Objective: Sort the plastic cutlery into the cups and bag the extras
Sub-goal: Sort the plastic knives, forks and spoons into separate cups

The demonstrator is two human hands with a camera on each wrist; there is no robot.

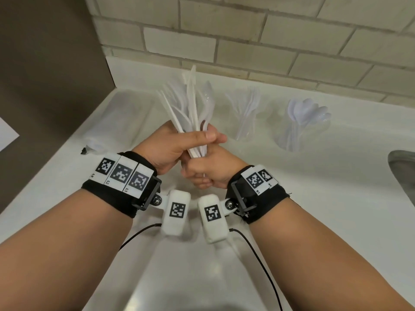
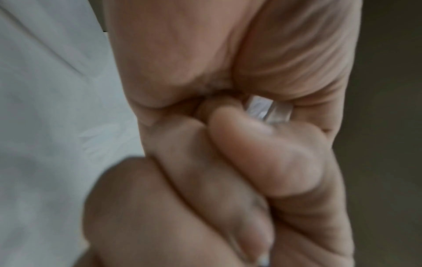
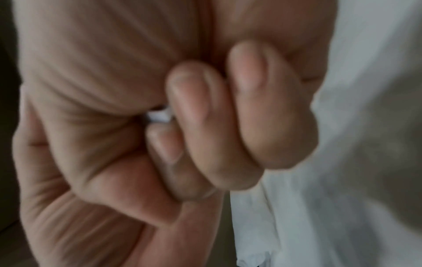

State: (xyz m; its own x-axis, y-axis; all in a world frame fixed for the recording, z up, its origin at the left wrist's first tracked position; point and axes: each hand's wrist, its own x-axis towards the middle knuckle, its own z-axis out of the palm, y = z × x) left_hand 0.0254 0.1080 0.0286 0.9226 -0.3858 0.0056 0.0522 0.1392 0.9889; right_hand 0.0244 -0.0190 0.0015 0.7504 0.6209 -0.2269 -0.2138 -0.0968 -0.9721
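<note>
Cutlery bundle (image 1: 193, 113) upright | left hand (image 1: 170, 144) fingers wrapped round it | right hand (image 1: 208, 171) fingers clenched round handle ends | above table (image 1: 314, 176)

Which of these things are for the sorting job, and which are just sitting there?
For the job:
- bundle of mixed cutlery, gripped by the left hand and the right hand
- cup of forks
- cup of spoons
- clear plastic bag, lying on the counter

Just there:
- white counter
- sink edge
- tiled wall
- paper, far left
</note>
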